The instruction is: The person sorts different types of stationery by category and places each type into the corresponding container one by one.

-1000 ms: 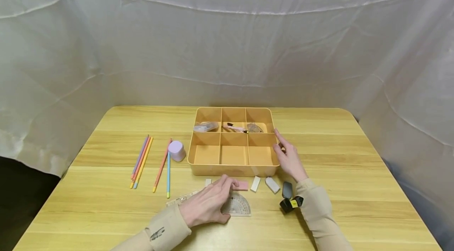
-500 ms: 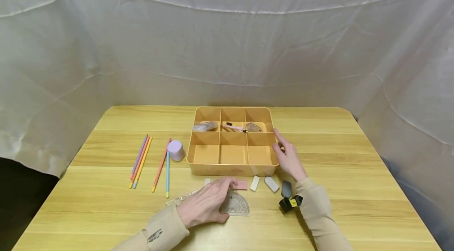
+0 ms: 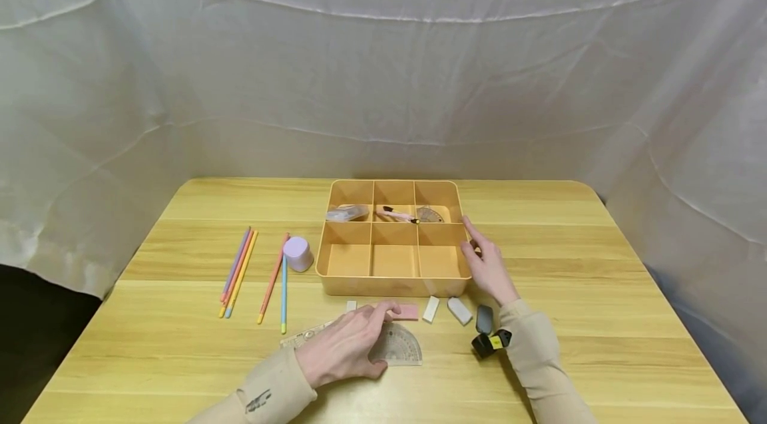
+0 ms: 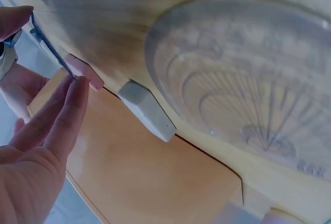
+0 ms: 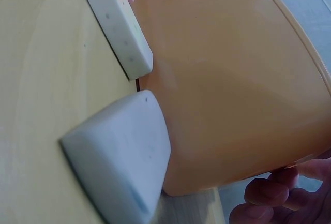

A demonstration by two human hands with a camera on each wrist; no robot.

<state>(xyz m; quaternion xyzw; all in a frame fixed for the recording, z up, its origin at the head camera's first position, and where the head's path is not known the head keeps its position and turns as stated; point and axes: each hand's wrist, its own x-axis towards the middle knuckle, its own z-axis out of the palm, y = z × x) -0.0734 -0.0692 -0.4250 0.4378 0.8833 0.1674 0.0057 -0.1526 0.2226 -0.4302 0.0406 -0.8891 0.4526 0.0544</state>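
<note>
My left hand (image 3: 343,346) pinches a clear protractor (image 3: 400,345) between thumb and fingers, low over the table; the left wrist view shows it edge-on as a thin plate (image 4: 54,49). Another clear piece with fan-shaped markings (image 4: 258,92) lies on the table beside that hand, partly covered by it in the head view. My right hand (image 3: 488,267) grips the right wall of an orange six-compartment box (image 3: 395,287). A pair of compasses (image 3: 397,214), a small protractor (image 3: 430,214) and a clear plastic item (image 3: 347,213) lie in its back row.
Along the box front lie a pink eraser (image 3: 407,311), white eraser (image 3: 431,309), grey-white eraser (image 3: 459,311) and dark grey block (image 3: 485,319). A lilac rounded object (image 3: 297,253) and several pencils (image 3: 240,274) are to the left. A black strap device (image 3: 491,344) sits at the right wrist.
Hardly anything differs: the left hand has shifted very slightly left with its fingers on the protractor. The right hand stays on the box wall.
</note>
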